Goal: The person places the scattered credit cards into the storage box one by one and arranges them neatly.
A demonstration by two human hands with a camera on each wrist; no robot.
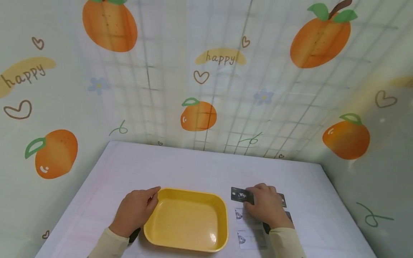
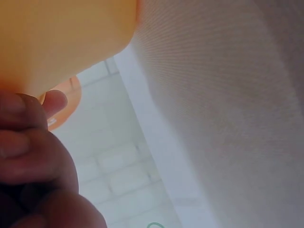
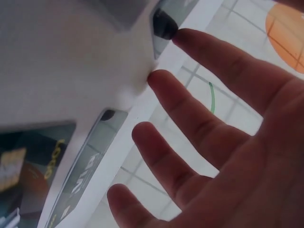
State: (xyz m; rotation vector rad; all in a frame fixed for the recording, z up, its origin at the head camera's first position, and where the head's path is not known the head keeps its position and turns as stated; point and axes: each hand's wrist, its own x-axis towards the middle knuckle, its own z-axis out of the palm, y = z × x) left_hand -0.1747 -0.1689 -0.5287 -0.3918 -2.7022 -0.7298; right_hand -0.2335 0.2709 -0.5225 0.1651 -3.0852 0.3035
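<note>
My left hand [image 1: 137, 211] grips the upper left corner of a yellow plastic tray [image 1: 185, 247], its index finger along the rim. In the left wrist view the curled fingers [image 2: 28, 152] are against the underside of the tray [image 2: 71, 38]. To the tray's right, my right hand [image 1: 269, 206] reaches over several cards, fingers spread. Its thumb and index finger touch the right end of a dark "Vip" card [image 1: 238, 195]. In the right wrist view the index fingertip [image 3: 183, 37] meets a card's edge, while the other fingers are straight. Part of another dark card [image 1: 283, 200] shows beyond the hand.
Pale printed cards [image 1: 246, 234] lie on the white table [image 1: 193, 165], below the "Vip" card. Another dark card with gold lettering [image 3: 33, 175] appears in the right wrist view. A fruit-patterned curtain [image 1: 171, 82] rises behind the table and at both sides.
</note>
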